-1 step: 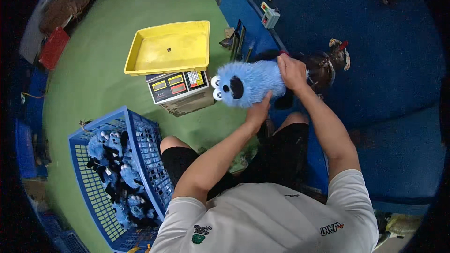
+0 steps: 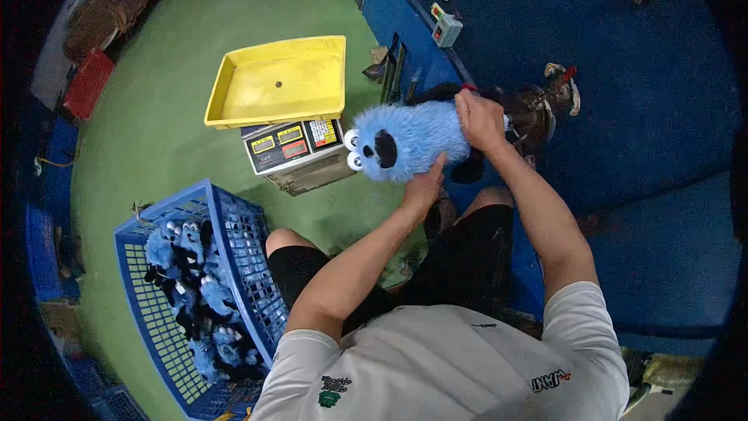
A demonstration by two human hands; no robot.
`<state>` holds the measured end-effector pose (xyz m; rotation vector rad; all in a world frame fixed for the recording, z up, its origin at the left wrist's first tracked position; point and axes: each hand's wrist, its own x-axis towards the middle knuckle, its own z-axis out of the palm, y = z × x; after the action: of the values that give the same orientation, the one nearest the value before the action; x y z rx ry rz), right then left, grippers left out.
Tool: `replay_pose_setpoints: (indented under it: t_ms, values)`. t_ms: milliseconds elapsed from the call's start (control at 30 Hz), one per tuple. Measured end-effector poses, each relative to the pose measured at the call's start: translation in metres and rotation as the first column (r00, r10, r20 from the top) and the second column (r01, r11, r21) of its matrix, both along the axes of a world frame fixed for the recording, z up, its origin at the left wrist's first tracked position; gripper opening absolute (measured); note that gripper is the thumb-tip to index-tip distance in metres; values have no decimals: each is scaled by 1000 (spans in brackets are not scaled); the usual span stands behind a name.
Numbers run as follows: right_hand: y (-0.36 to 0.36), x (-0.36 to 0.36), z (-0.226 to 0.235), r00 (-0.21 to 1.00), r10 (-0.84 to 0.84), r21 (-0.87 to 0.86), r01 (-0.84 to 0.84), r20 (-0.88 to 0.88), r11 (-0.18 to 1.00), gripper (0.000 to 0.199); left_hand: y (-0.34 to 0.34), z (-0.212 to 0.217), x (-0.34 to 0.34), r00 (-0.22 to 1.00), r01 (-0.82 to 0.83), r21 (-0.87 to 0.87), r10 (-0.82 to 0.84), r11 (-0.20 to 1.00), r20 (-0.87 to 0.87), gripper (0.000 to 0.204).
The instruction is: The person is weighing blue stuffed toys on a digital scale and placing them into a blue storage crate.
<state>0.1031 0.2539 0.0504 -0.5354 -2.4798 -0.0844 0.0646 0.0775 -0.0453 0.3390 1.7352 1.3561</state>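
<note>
A fluffy blue plush toy (image 2: 405,140) with two white googly eyes and a black nose lies sideways in front of me, its face pointing left. My left hand (image 2: 425,185) supports it from underneath near the head. My right hand (image 2: 479,121) grips its rear end, where black fabric shows, up against a dark metal machine nozzle (image 2: 534,113). A weighing scale (image 2: 292,146) with a yellow tray (image 2: 280,82) on top stands just left of the toy. A blue plastic crate (image 2: 199,296) at my lower left holds several more blue and black plush toys.
A blue wall with a small switch box (image 2: 446,29) runs along the right. On the green floor at upper left stand a red crate (image 2: 87,82) and cardboard boxes (image 2: 97,19). My knees are below the toy.
</note>
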Motion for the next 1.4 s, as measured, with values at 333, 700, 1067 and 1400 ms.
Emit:
replay_pose_setpoints:
  t_ms: [333,700,1067,1400]
  values:
    - [-53,-24,24,998,4,-94,2,64,996,25,-48,2,-26,974,-186,51,178,981,137,34]
    - [-66,-36,29,941,239,-347,-314,-241,884,26,-138,65,-100,956,-293,191,286,937,65,36]
    - [-40,-23,22,965,-82,-291,156,250,944,40,-144,173,-247,956,-272,380,293,884,2,45]
    - [-38,-27,18,984,-46,-265,91,171,960,40,-112,54,-258,963,-259,201,269,945,-21,50]
